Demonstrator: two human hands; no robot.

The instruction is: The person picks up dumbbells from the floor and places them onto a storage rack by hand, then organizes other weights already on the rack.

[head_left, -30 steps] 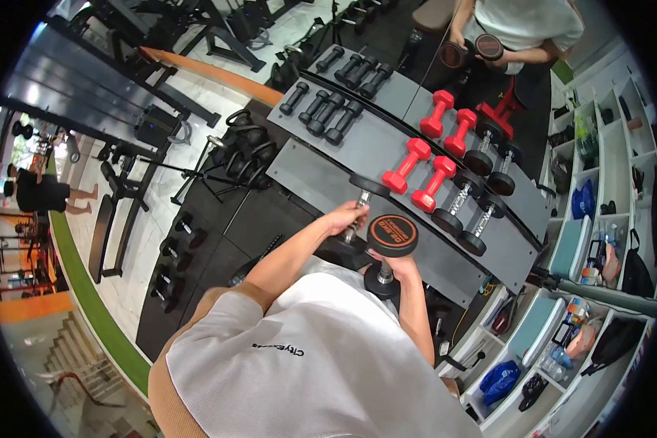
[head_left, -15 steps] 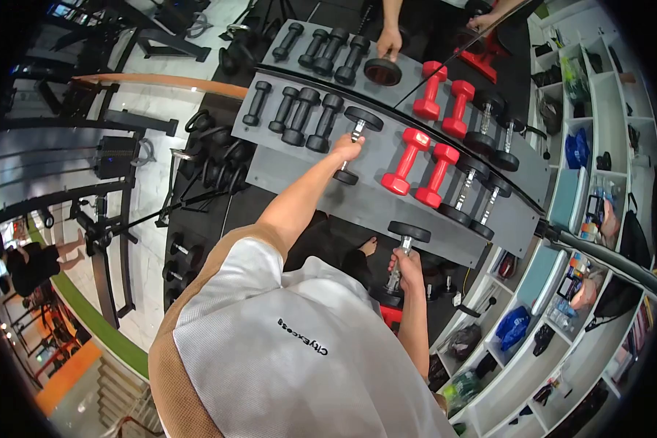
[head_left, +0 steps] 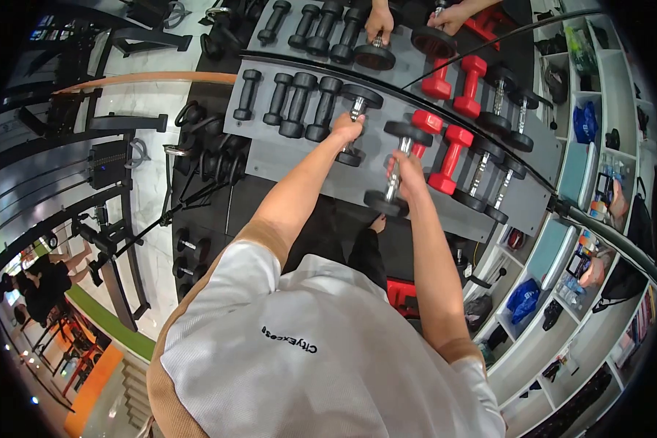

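On the grey rack shelf (head_left: pixel 266 150), my left hand (head_left: pixel 348 128) is closed round the chrome handle of a black-ended dumbbell (head_left: pixel 362 95). To its right, my right hand (head_left: pixel 406 174) grips a second chrome-handled dumbbell (head_left: pixel 409 133), held above the shelf and partly covering a red dumbbell (head_left: pixel 426 122). Another red dumbbell (head_left: pixel 451 159) lies just right of it. Several all-black dumbbells (head_left: pixel 297 106) lie in a row left of my left hand.
Chrome-handled dumbbells (head_left: pixel 479 175) lie at the shelf's right end. Behind the shelf a mirror (head_left: pixel 409 82) reflects both hands. White cubbies (head_left: pixel 533 343) with bags stand at the right, gym machines (head_left: pixel 109 164) at the left. A person (head_left: pixel 47 281) is at the far left.
My right hand has moved up and forward with its dumbbell, from beside the shelf's front edge to above the shelf. My left hand keeps its hold on the other dumbbell.
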